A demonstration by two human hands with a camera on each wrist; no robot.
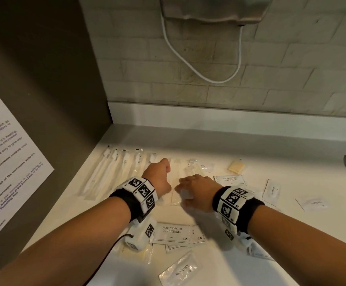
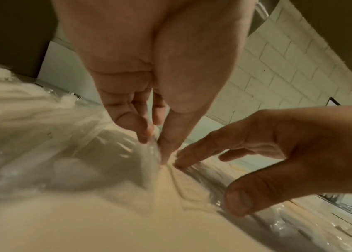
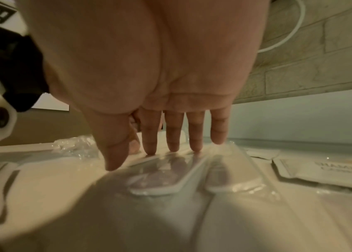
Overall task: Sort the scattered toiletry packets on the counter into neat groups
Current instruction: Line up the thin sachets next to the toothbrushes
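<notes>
1. Clear toothbrush packets (image 1: 114, 172) lie in a row at the far left of the table (image 1: 271, 145), side by side and roughly parallel. Their outlines blur against the pale surface, so an exact count cannot be made.
2. Two further clear packets (image 3: 192, 172) lie between the hands, just beside each other. The right wrist view shows a white handle end inside each.
3. Left hand (image 1: 159, 174): in the left wrist view the thumb and one fingertip (image 2: 142, 131) pinch crinkled clear wrap at the edge of the row. The grip is closed on that wrap; which packet it belongs to cannot be told.
4. Right hand (image 1: 196, 190): the fingers (image 3: 172, 136) are straight and press down on the two middle packets. The grip is open; nothing is enclosed.
5. Shampoo with conditioner sachets (image 1: 172, 232) lie near the front edge, partly covered by the left wrist unit. Another shampoo sachet (image 1: 229, 179) is partly hidden behind the right hand.
6. A toothpaste sachet (image 1: 180, 269) lies at the front. Two white sachets (image 1: 272, 190) lie to the right, their print too small to read.
7. A small tan packet (image 1: 236, 166) lies further back; contents unidentifiable.
8. A wall unit (image 1: 213, 9) with a looping white cord (image 1: 198, 74) is cut off at the top. A printed notice (image 1: 5, 162) on the left is cut off and blurred.
</notes>
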